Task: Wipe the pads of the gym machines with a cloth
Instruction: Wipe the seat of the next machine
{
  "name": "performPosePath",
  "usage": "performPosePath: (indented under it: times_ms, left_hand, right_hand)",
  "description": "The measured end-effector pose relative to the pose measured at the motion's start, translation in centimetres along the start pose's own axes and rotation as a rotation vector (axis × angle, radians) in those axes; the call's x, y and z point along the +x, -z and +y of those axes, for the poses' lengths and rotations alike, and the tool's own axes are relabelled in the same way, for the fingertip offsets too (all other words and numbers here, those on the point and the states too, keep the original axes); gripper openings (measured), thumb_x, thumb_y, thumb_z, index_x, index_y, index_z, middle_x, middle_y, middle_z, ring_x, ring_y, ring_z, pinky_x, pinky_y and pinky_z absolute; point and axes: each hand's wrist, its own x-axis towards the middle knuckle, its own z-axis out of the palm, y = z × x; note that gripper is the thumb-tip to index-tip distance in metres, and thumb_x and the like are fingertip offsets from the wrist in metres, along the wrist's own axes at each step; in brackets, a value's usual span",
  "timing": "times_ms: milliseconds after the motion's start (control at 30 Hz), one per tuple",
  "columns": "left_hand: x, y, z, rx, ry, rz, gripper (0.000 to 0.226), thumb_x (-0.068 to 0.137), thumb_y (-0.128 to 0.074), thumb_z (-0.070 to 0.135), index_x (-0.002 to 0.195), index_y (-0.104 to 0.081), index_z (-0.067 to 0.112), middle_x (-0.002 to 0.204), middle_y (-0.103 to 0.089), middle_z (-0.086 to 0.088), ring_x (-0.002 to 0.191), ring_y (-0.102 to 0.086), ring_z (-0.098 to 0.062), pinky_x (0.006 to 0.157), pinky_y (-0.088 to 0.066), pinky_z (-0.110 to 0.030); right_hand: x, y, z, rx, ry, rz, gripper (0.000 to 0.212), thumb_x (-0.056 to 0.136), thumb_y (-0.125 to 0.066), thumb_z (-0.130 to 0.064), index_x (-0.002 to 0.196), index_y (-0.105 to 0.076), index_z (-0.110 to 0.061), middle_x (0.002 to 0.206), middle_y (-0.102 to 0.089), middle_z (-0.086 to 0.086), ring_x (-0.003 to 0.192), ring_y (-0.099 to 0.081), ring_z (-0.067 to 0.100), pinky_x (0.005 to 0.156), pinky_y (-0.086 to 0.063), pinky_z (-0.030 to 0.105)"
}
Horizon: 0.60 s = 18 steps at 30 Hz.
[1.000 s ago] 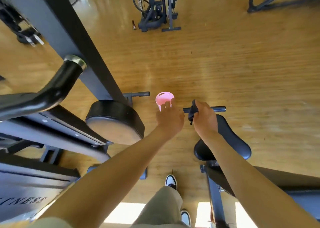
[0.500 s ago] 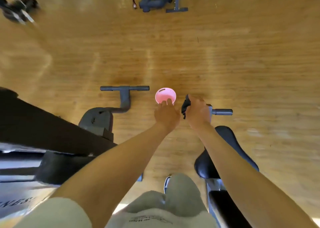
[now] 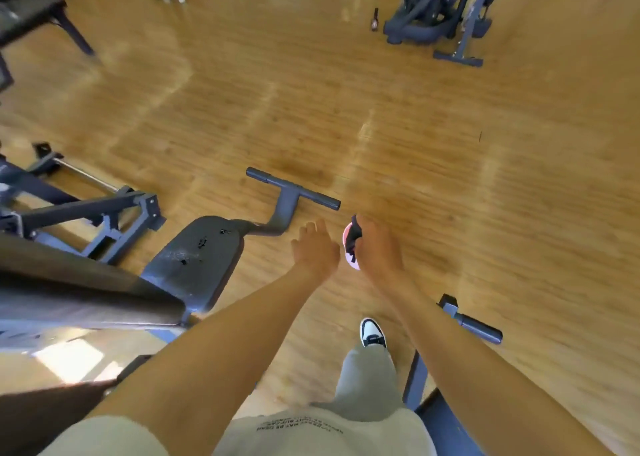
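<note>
My right hand [image 3: 379, 247] grips a dark cloth [image 3: 354, 235] low over the wooden floor. A pink cup [image 3: 354, 265] shows only in slivers behind the cloth, tight against that hand; whether the hand holds it I cannot tell. My left hand [image 3: 315, 247] hovers just left of the cup with fingers stretched out, holding nothing. A worn dark grey machine pad [image 3: 197, 247] lies to the left of my left hand. A long dark pad [image 3: 86, 292] runs in from the left edge, blurred.
A grey T-shaped handle bar [image 3: 294, 192] juts from the grey pad just beyond my hands. A foam-covered roller [image 3: 479, 331] sticks out at the right. My shoe [image 3: 372, 334] stands below the hands. Machine frames stand at far right [image 3: 446, 15] and at left [image 3: 104, 209].
My left hand has come off the pink cup and spread its fingers. The cup now sits against my right hand behind the cloth. The view has swung, bringing the grey pad closer.
</note>
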Motion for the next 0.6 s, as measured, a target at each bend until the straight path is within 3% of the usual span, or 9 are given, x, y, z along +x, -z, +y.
performPosePath:
  times_ms: [33, 133, 267, 333, 500, 600]
  left_hand:
    - [1.5, 0.7, 0.1, -0.028, 0.036, 0.006, 0.055, 0.108, -0.043, 0.039, 0.152, -0.030, 0.009, 0.150, -0.043, -0.010, 0.139, -0.041, -0.028, 0.101, -0.045, -0.040]
    - [5.0, 2.7, -0.2, -0.096, 0.163, 0.033, 0.053, 0.108, -0.044, 0.039, 0.150, -0.033, 0.009, 0.151, -0.043, -0.010, 0.140, -0.041, -0.028, 0.099, -0.047, -0.039]
    - [7.7, 4.6, -1.9, -0.153, 0.341, 0.035, 0.054, 0.107, -0.048, 0.039, 0.150, -0.033, 0.010, 0.149, -0.044, -0.009, 0.137, -0.044, -0.026, 0.099, -0.051, -0.040]
    - [9.3, 5.4, -3.1, -0.171, 0.409, 0.040, 0.057, 0.107, -0.047, 0.039, 0.153, -0.029, 0.011, 0.152, -0.042, -0.009, 0.140, -0.042, -0.026, 0.101, -0.050, -0.040]
    - [12.7, 4.7, -8.0, -0.259, 0.581, 0.038, 0.061, 0.106, -0.049, 0.039, 0.156, -0.027, 0.013, 0.154, -0.038, -0.009, 0.143, -0.037, -0.028, 0.103, -0.045, -0.043]
    - [14.7, 3.4, -11.5, -0.322, 0.670, 0.010, 0.058, 0.105, -0.051, 0.037, 0.153, -0.030, 0.013, 0.151, -0.041, -0.009, 0.140, -0.039, -0.029, 0.103, -0.046, -0.044]
  right_hand:
    - [1.8, 0.2, -0.7, -0.015, 0.063, -0.022, 0.020, 0.079, -0.045, 0.002, 0.084, -0.064, -0.001, 0.082, -0.070, 0.000, 0.071, -0.053, 0.017, 0.074, -0.047, 0.034]
    - [7.3, 0.8, -2.7, -0.042, 0.187, -0.125, 0.019, 0.086, -0.039, 0.003, 0.079, -0.057, 0.000, 0.067, -0.065, -0.008, 0.064, -0.057, 0.008, 0.073, -0.052, 0.042]
    - [13.7, -0.3, -4.5, -0.149, 0.384, -0.246, 0.023, 0.084, -0.037, -0.007, 0.069, -0.052, -0.015, 0.066, -0.067, -0.010, 0.064, -0.061, 0.011, 0.071, -0.053, 0.043]
    - [16.9, -1.9, -4.9, -0.207, 0.420, -0.317, 0.026, 0.083, -0.037, -0.003, 0.067, -0.049, -0.020, 0.066, -0.066, -0.009, 0.063, -0.061, 0.011, 0.066, -0.053, 0.044]
    - [23.4, -8.4, -5.0, -0.396, 0.570, -0.485, 0.031, 0.089, -0.030, -0.018, 0.090, -0.061, -0.019, 0.085, -0.066, -0.002, 0.071, -0.065, 0.021, 0.065, -0.056, 0.047]
    - [26.0, -12.7, -5.7, -0.407, 0.605, -0.575, 0.029, 0.097, -0.033, -0.018, 0.089, -0.061, -0.018, 0.087, -0.065, 0.000, 0.071, -0.066, 0.023, 0.065, -0.057, 0.046]
